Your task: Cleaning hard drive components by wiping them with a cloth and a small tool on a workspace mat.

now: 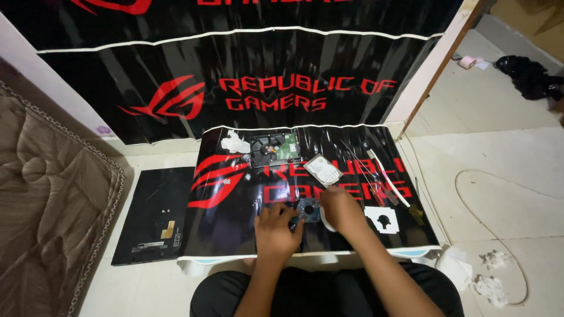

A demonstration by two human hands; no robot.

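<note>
My left hand (pixel 276 226) and my right hand (pixel 343 210) both rest on a small blue circuit board (pixel 308 209) lying on a glossy black and red mat (pixel 235 194). The fingers close around the board's edges. A small silver hard drive (pixel 322 169) lies just beyond my right hand. Farther back sits a larger opened hard drive with a green board (pixel 275 149), next to a crumpled white tissue (pixel 236 143).
Thin tools and a white strip (pixel 388 179) lie at the mat's right, with a white card bearing a black shape (pixel 383 220). A black laptop base (pixel 151 214) lies left on the floor. A quilted brown mattress (pixel 47 199) is far left; crumpled tissues (pixel 487 285) and a thin cable lie right.
</note>
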